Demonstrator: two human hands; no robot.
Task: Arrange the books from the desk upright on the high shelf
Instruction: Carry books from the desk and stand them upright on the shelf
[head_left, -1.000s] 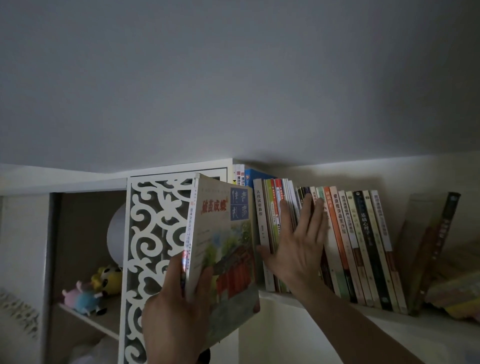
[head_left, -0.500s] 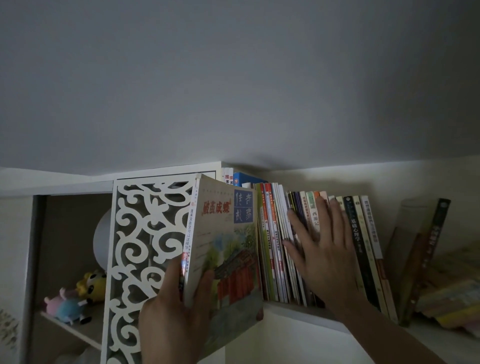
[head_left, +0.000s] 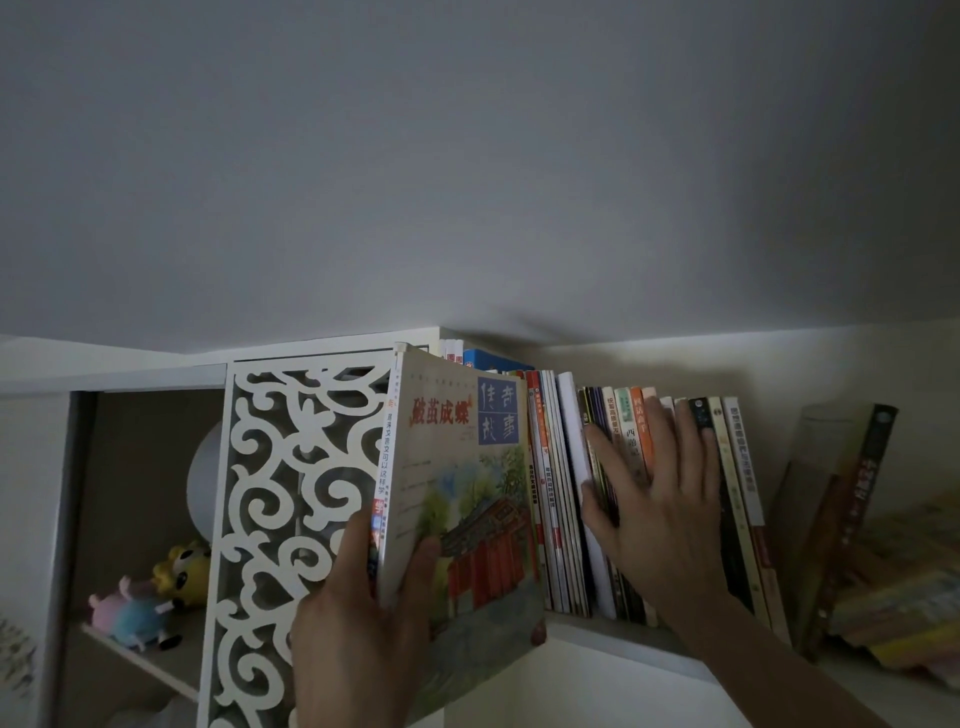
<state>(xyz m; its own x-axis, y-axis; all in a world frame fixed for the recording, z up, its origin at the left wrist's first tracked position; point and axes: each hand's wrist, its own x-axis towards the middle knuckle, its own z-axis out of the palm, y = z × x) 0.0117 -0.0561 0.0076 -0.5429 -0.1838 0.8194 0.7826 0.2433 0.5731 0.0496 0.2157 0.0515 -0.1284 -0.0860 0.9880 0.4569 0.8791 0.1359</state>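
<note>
My left hand (head_left: 358, 629) grips an illustrated paperback (head_left: 462, 499) by its lower spine, thumb across the cover, holding it upright at the left end of the high shelf (head_left: 613, 636). A row of upright books (head_left: 558, 493) fills the shelf beside it. My right hand (head_left: 657, 504) lies flat with straight fingers against the spines in the middle of that row. Further right, beige and black spines (head_left: 735, 483) stand beyond my fingers.
A white carved lattice panel (head_left: 291, 519) stands left of the held book. Behind it is a cubby with soft toys (head_left: 150, 597). At the far right a dark book (head_left: 852, 514) leans over a flat pile of books (head_left: 904, 592). The ceiling hangs close above.
My right hand slid rightward along the spines, and the row now stands more upright. The held book stays at the left end of the row.
</note>
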